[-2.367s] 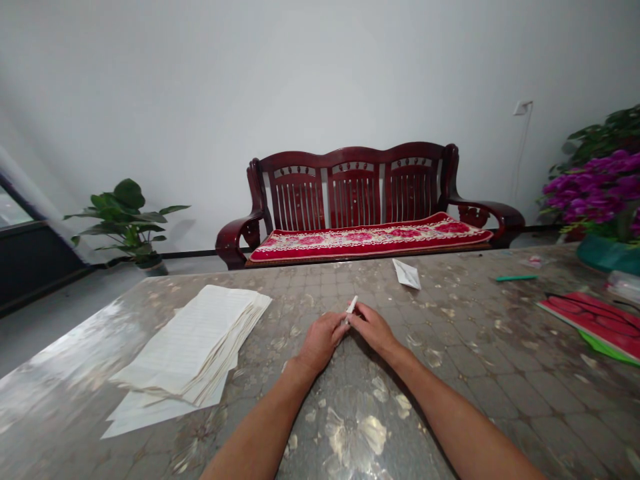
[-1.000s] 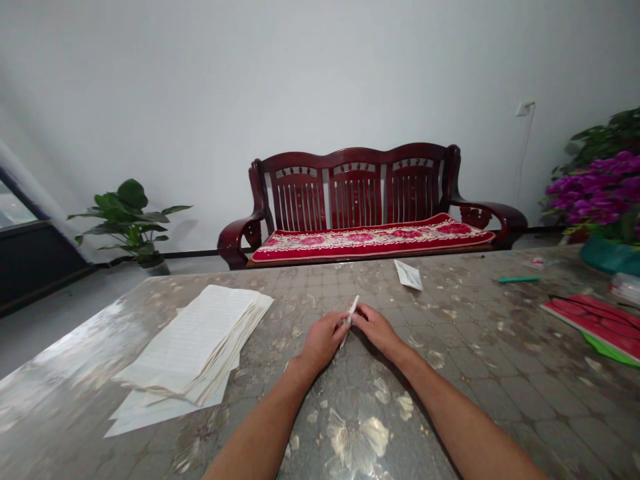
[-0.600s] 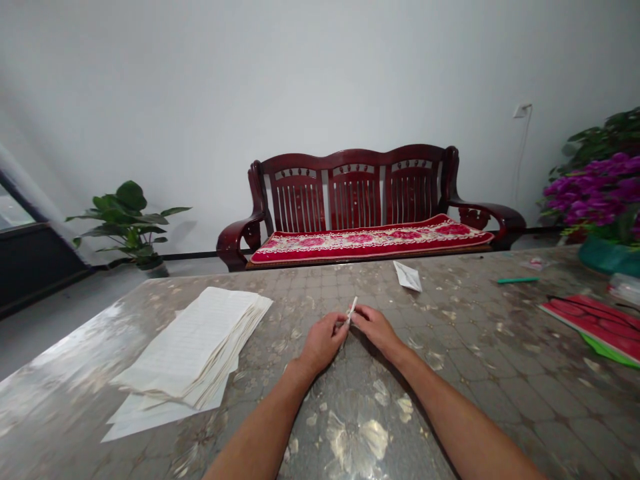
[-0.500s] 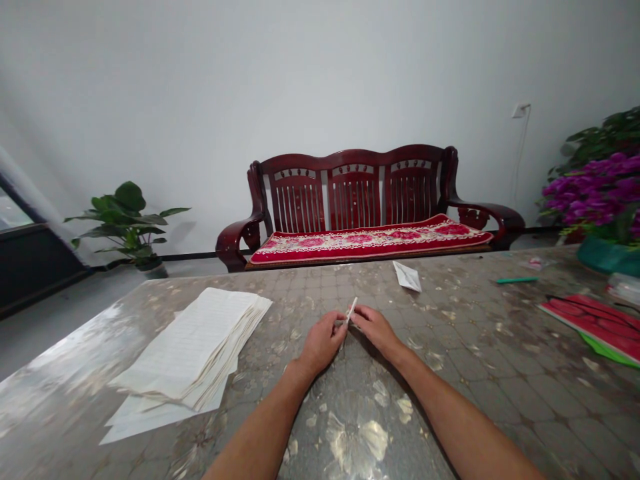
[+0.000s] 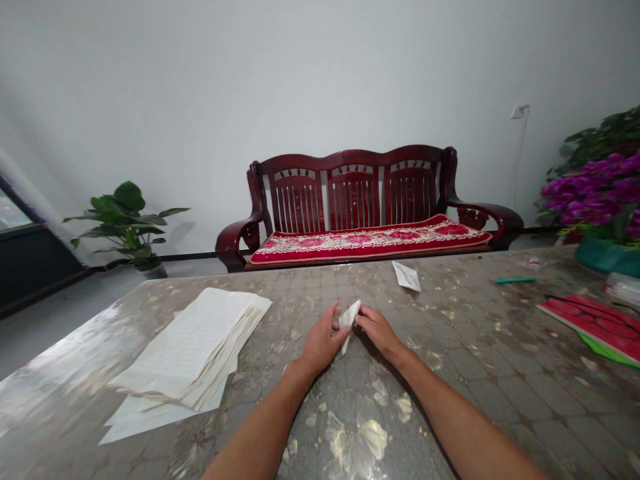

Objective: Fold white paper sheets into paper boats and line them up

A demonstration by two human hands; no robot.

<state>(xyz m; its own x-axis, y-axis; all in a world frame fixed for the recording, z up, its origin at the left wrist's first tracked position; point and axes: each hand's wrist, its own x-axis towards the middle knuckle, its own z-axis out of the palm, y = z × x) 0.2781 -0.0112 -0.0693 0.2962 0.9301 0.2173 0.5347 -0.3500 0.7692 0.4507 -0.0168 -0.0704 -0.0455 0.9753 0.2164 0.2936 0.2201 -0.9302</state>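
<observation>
On the table [image 5: 465,407], a stack of lined paper [image 5: 185,347] lies left and a notebook [image 5: 590,327] right, with a folded paper [image 5: 349,319] between the left hand [image 5: 320,345] and right hand [image 5: 380,331]. Behind the table stands a wooden bench [image 5: 355,200] — a potted plant [image 5: 125,223] to its left, a potted orchid [image 5: 595,197] to its right.

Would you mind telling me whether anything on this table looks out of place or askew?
The stack of lined paper looks untidy: its sheets are fanned unevenly, with wavy, curling edges. Loose white sheets also stick out from beneath it at an angle, out of line with the stack.
</observation>
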